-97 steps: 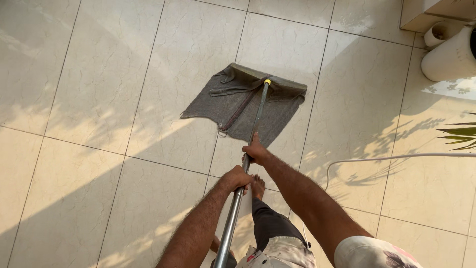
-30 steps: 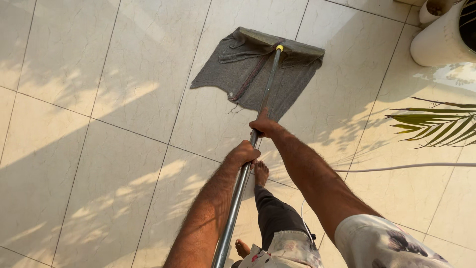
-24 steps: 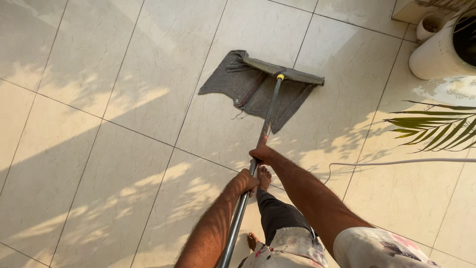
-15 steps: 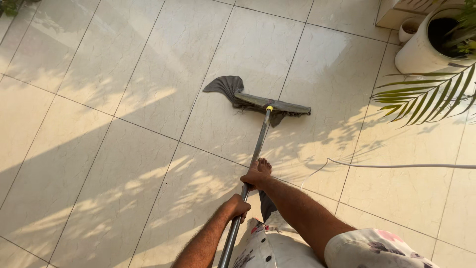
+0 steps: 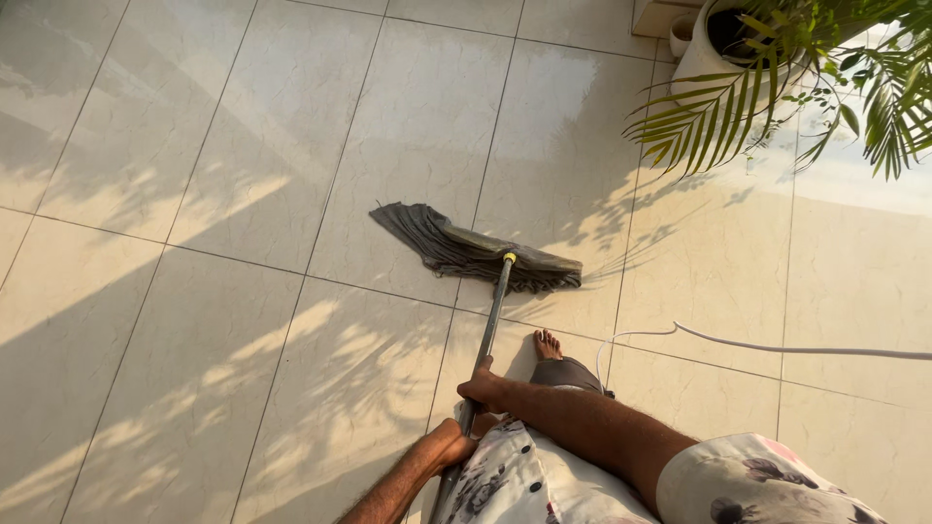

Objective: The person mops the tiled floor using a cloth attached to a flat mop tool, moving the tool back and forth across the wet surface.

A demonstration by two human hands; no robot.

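Observation:
I hold a floor wiper by its long metal handle point(image 5: 493, 306). My right hand point(image 5: 482, 387) grips the handle higher along its length, and my left hand point(image 5: 450, 447) grips it lower, close to my body. At the far end, the flat wiper head point(image 5: 529, 261) presses a grey wet cloth point(image 5: 437, 243) onto the pale floor tiles. The cloth is bunched and trails out to the left of the head. My bare foot point(image 5: 548, 343) stands just right of the handle.
A white cable point(image 5: 777, 347) runs across the tiles from the right toward my foot. A white plant pot point(image 5: 709, 53) with green palm fronds point(image 5: 777, 87) stands at the top right. A smaller white pot point(image 5: 682, 29) sits beside it.
The wiper head has been pulled back toward me and the cloth has bunched up, trailing left. The view has shifted, showing more of the pot and palm fronds.

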